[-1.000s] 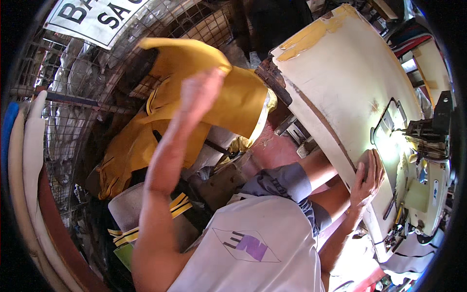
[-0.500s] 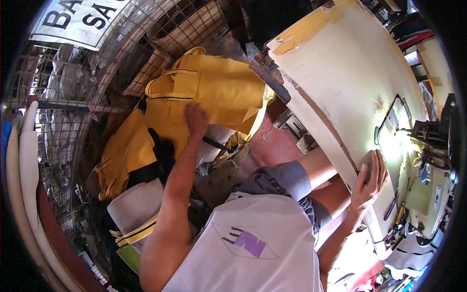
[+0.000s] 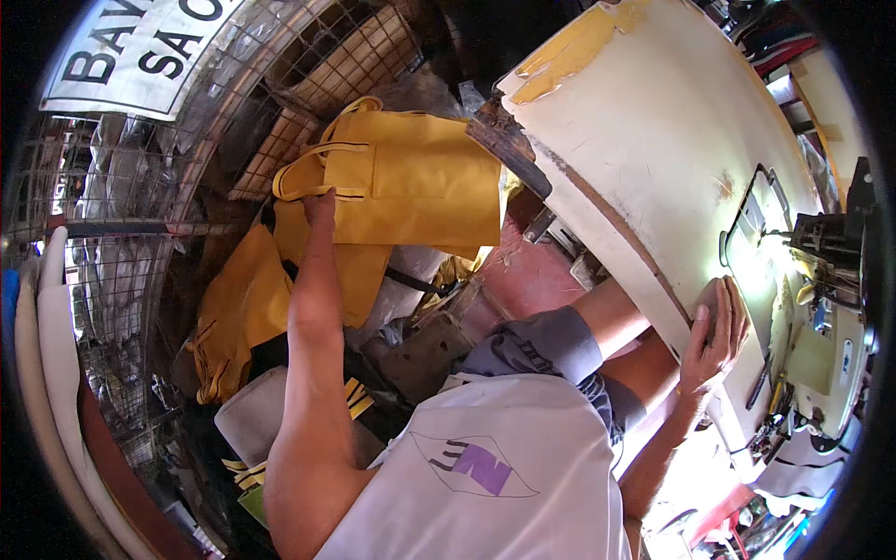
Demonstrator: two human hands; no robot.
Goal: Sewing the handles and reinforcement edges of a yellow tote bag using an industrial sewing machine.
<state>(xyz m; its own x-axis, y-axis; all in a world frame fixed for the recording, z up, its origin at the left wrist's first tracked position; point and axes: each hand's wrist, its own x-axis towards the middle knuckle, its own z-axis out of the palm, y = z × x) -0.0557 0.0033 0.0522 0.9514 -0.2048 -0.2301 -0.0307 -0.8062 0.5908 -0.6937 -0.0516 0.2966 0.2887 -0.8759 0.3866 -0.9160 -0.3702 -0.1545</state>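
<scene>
A flat yellow tote bag (image 3: pixel 429 177) with loop handles lies to the left of the worktable, on top of other yellow pieces (image 3: pixel 247 299). Its bottom-left edge by the handles is in the grip of my left hand (image 3: pixel 320 213); the fingertips are partly hidden against the bag. My right hand (image 3: pixel 715 336) rests on the edge of the pale worktable (image 3: pixel 644 140), its fingers stretched out and holding nothing. Just beyond those fingers, a sewing machine (image 3: pixel 826 345) with a bright lamp stands at the right.
A wire mesh fence (image 3: pixel 121 345) bounds the left side, with long pale rolls (image 3: pixel 61 373) leaning there. Grey pieces with yellow-striped straps (image 3: pixel 252 415) lie by my left arm. A screwdriver (image 3: pixel 758 383) and other small tools lie near the machine.
My left hand has moved left from the bag's front to its handle end and taken hold. The bag has shifted slightly, its lower edge now lying straighter. My right hand stays at the table edge.
</scene>
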